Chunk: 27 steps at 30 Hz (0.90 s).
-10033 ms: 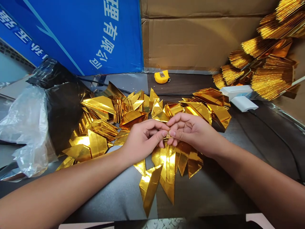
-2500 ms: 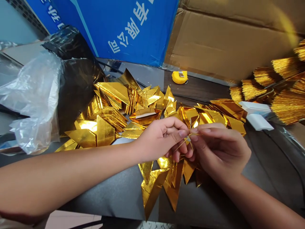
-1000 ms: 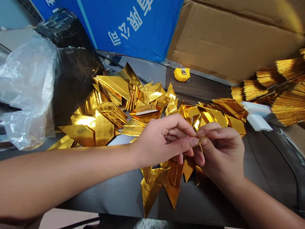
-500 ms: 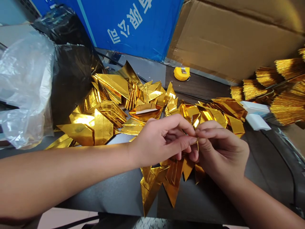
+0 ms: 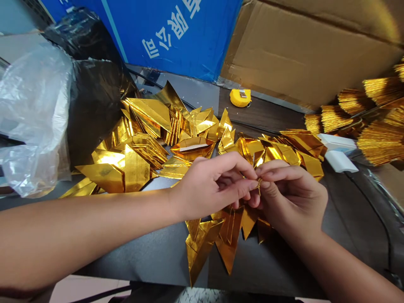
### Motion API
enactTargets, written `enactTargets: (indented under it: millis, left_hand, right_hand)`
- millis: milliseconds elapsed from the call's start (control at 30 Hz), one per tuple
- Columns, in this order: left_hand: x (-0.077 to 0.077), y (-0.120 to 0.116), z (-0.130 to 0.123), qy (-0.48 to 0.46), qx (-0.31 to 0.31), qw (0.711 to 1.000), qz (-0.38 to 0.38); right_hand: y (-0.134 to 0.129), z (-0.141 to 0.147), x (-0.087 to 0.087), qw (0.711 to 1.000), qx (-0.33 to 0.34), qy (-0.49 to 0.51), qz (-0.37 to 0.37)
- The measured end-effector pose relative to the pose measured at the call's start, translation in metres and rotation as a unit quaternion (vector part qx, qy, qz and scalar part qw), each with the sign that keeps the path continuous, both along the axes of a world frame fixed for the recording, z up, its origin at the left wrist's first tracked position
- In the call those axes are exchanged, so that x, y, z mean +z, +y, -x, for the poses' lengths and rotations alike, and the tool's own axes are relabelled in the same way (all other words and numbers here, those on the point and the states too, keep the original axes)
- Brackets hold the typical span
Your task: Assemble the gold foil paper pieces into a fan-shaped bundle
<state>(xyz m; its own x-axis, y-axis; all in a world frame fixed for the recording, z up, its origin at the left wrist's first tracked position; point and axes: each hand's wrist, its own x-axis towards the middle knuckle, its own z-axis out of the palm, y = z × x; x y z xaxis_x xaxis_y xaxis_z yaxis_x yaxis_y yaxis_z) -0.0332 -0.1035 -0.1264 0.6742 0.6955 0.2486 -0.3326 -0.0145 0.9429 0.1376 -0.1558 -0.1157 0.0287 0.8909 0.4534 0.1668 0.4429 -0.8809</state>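
My left hand point(image 5: 221, 181) and my right hand point(image 5: 290, 193) meet above the table, fingertips nearly touching. Between them is a thin gold strand point(image 5: 259, 185), curved and mostly covered by the fingers; whether it is wire or foil I cannot tell. Both hands pinch it with thumb and forefinger. Under and in front of the hands lie pointed folded gold papers point(image 5: 202, 246). Behind them spreads a heap of folded gold foil paper point(image 5: 135, 168), some pieces stacked. One boat-shaped gold piece point(image 5: 193, 148) shows a white strip inside.
A yellow tape measure point(image 5: 240, 97) lies near a cardboard box point(image 5: 303, 54) and a blue box point(image 5: 176, 38). Plastic bags point(image 5: 38, 113) stand at left. At right are pleated gold fans point(image 5: 381, 143), a white plug-like block point(image 5: 341, 161) and a black cable point(image 5: 372, 206).
My right hand has shifted slightly left, closer to the left fingertips. The gold strand between them now looks more curved. The heap and surroundings stay as they were.
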Motion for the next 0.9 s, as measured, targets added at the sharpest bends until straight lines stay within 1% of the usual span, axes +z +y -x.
enactTargets:
  millis: [100,233,433,533,667,900]
  left_hand:
    - [-0.0004,0.0001,0.0002,0.004,0.003,1.0,0.0]
    - [-0.0008,-0.0005,-0.0007,-0.003,0.006,1.0,0.008]
    - [-0.001,-0.0009,-0.001,-0.001,0.005,1.0,0.021]
    - [-0.0008,-0.0004,-0.0008,0.001,0.001,1.0,0.03]
    - [0.0,0.0004,-0.0007,0.003,-0.005,0.999,0.043]
    - [0.0013,0.0005,-0.001,0.004,-0.006,1.0,0.029]
  right_hand:
    - [0.0013,0.0006,0.0006,0.999,-0.024,-0.026,-0.019]
    - [0.0016,0.0021,0.0011,0.998,-0.044,-0.032,-0.022]
    - [0.0006,0.0032,-0.0017,0.997,-0.068,-0.022,-0.006]
    - [0.0007,0.0037,-0.0016,0.998,-0.063,-0.001,0.008]
    - [0.0013,0.0035,0.0003,0.999,-0.043,0.018,0.007]
    - [0.0025,0.001,-0.0008,0.998,-0.057,-0.035,-0.018]
